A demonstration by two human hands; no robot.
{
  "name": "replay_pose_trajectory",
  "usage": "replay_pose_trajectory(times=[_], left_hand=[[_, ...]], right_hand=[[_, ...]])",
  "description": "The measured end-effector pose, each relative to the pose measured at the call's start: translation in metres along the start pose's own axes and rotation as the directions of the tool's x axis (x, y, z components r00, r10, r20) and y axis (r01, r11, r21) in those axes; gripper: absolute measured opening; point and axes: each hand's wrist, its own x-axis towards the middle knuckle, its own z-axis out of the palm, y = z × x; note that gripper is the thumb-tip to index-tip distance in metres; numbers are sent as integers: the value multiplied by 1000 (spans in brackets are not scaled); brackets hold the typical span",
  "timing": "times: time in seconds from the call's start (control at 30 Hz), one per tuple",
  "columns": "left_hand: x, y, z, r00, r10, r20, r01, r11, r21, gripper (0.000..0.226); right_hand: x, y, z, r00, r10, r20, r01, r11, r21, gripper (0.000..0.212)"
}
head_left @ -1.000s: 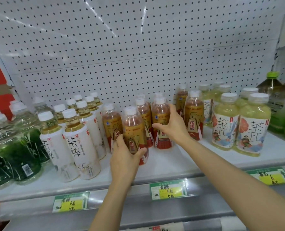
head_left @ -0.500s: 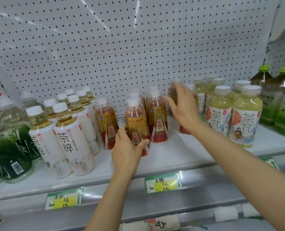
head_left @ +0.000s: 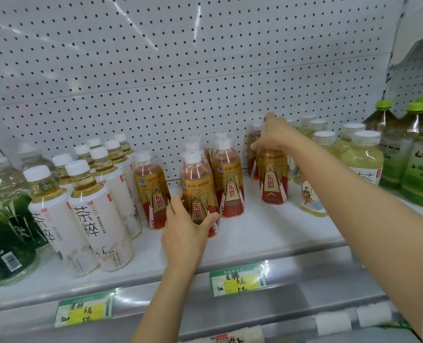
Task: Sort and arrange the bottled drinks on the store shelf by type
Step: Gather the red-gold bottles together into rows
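Observation:
Several red-and-gold labelled bottles stand in the middle of the white shelf [head_left: 267,233]. My left hand [head_left: 185,233] grips the front one [head_left: 198,191] low around its body. Two more red-and-gold bottles [head_left: 227,184] stand right behind and beside it, another [head_left: 151,191] to its left. My right hand [head_left: 277,134] reaches further back and holds the top of a separate red-and-gold bottle [head_left: 272,179] that stands apart to the right, next to the yellow-green tea bottles [head_left: 361,159]. Its cap is hidden under my fingers.
White-labelled tea bottles [head_left: 94,214] fill the left side, with dark green bottles [head_left: 5,226] at the far left. Tall green-capped bottles [head_left: 413,154] stand at the far right. A pegboard back wall [head_left: 180,70] closes the shelf. Price tags [head_left: 237,280] hang on the front rail.
My right hand left the middle bottle, moved right and back, and now holds the top of the separate red-and-gold bottle. My left hand stays on the front bottle.

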Motion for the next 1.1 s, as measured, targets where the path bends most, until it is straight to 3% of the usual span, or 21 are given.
replay_pose_trajectory(times=[0.2, 0.37, 0.47, 0.53, 0.6, 0.77, 0.83, 0.97, 1.1], left_hand=[[-2, 2, 0, 1000, 16, -1, -16, 1000, 20, 81], [0, -6, -7, 999, 41, 13, -40, 995, -88, 84], [3, -13, -20, 975, -4, -222, -37, 983, -179, 78], [10, -14, -27, 950, -111, -291, 59, 981, -183, 81], [23, -15, -26, 941, -231, -247, 191, 965, -177, 87], [49, -20, -7, 930, -337, -146, 313, 935, -165, 95], [54, -19, 0, 913, -378, -155, 358, 923, -140, 97], [59, -9, 5, 889, -409, -208, 418, 908, 1, 87], [65, -4, 4, 894, -417, -165, 427, 904, 27, 71]], right_hand=[[-31, 16, 11, 969, -25, -244, 74, 978, 193, 61], [-75, 15, 1, 968, -175, -178, 223, 926, 304, 61], [-96, 13, 0, 958, -277, -74, 284, 885, 368, 63], [-103, 6, 4, 942, -335, -22, 320, 875, 363, 62], [-106, -3, 10, 929, -369, 3, 340, 859, 384, 63], [-117, 0, 30, 954, -289, -83, 294, 834, 468, 84], [-124, 10, 45, 965, -259, -41, 246, 844, 477, 91], [-128, 21, 64, 971, -239, -8, 217, 864, 455, 77], [-122, 20, 65, 972, -234, -24, 219, 862, 457, 72]])
